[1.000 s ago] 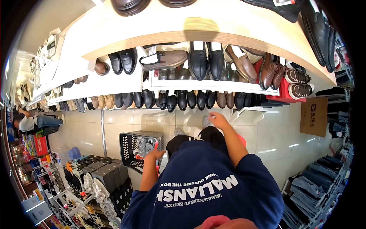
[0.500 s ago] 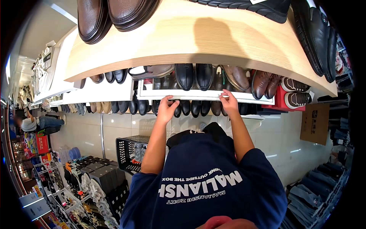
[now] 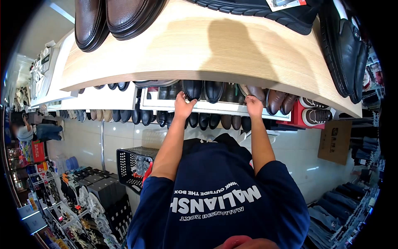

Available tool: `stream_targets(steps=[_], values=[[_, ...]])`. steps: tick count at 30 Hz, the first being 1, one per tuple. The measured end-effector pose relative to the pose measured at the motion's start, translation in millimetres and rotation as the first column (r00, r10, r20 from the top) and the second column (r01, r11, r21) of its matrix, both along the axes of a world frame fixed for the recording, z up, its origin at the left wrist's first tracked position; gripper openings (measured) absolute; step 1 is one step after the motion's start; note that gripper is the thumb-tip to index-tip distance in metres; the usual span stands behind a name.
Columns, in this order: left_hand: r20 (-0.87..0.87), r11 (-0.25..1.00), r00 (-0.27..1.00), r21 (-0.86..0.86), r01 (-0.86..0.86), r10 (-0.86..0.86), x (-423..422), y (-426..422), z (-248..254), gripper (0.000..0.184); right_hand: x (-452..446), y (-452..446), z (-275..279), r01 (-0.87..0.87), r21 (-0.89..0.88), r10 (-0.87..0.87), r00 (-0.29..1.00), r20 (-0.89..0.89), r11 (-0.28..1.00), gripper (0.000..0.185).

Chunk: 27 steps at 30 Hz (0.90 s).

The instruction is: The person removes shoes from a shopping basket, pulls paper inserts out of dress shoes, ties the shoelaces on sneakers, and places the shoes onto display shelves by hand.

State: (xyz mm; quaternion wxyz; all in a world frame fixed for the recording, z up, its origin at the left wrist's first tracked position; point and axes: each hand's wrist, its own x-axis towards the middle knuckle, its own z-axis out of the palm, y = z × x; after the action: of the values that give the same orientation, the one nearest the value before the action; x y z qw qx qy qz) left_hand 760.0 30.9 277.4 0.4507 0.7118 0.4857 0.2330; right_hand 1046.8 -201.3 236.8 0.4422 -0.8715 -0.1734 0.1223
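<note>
Since a dark shopping basket (image 3: 123, 154) sits low on my left with grey shoes (image 3: 142, 166) in it, an unthinking sidestep could kick it. Next along, my left hand (image 3: 183, 107) has its fingers by the side of a black shoe (image 3: 192, 90) and its thumb near the toe; I cannot tell whether they are clamped on the leather or merely resting there, and if only fingertips bear on it, a quick tug might let it slip. The second black shoe (image 3: 213, 92) stands just beside it, near enough to be dragged along. As the wooden top (image 3: 186, 54) overhangs this row, lifting too early could scrape a shoe against its edge. Further right, my right hand (image 3: 254, 107) is at the near end of a taupe loafer (image 3: 255, 92), but whether it pinches that or the white frame (image 3: 226, 108) is unclear to me; the loafer lies askew, so a push could swing it into the brown shoes (image 3: 275, 101) and jar the red box (image 3: 297, 113) beyond.
</note>
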Motion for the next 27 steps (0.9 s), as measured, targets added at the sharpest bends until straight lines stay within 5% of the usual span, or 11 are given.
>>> stream_targets(steps=[5, 8, 10, 12, 15, 16, 18, 20, 22, 27], values=[[-0.015, 0.973, 0.999, -0.226, 0.046, -0.051, -6, 21, 12, 0.098, -3, -1, 15, 0.059, -0.010, -0.059, 0.998, -0.005, 0.998, 0.030], [0.071, 0.990, 0.997, -0.133, 0.045, -0.036, -2, 46, -33, 0.100, -16, 10, 18, 0.148, -0.094, -0.146, 0.989, 0.026, 0.984, 0.031], [0.072, 0.986, 0.997, -0.163, 0.046, -0.035, 5, 50, -25, 0.104, -38, 24, 14, 0.137, -0.041, -0.133, 0.989, 0.071, 0.990, 0.042], [0.134, 0.976, 0.990, -0.207, 0.061, -0.033, 18, 59, -51, 0.106, -60, 48, -3, 0.018, 0.207, 0.032, 0.972, -0.235, 0.978, 0.054], [0.190, 0.976, 0.982, -0.211, 0.047, -0.006, 29, 48, -32, 0.101, -105, 87, 18, -0.086, 0.259, 0.165, 0.939, -0.303, 0.962, 0.100], [0.163, 0.977, 0.987, -0.210, 0.029, 0.006, 28, 42, -21, 0.100, -101, 106, -23, -0.127, 0.491, 0.273, 0.933, -0.237, 0.862, 0.115], [0.134, 0.976, 0.991, -0.213, 0.049, -0.020, 25, 45, -19, 0.087, -109, 116, 5, -0.159, 0.264, 0.224, 0.945, -0.238, 0.951, 0.121], [0.115, 0.960, 0.992, -0.266, 0.082, -0.053, 25, 51, -18, 0.081, -105, 124, 13, -0.005, 0.358, 0.156, 0.905, -0.395, 0.934, 0.100], [0.145, 0.934, 0.985, -0.328, 0.142, -0.099, 21, 59, -20, 0.069, -113, 121, 65, -0.118, 0.295, 0.252, 0.844, -0.473, 0.948, 0.072], [0.353, 0.852, 0.930, -0.450, 0.268, -0.105, 1, 56, -2, 0.058, -115, 120, 59, 0.045, 0.538, 0.316, 0.766, -0.559, 0.842, 0.050]])
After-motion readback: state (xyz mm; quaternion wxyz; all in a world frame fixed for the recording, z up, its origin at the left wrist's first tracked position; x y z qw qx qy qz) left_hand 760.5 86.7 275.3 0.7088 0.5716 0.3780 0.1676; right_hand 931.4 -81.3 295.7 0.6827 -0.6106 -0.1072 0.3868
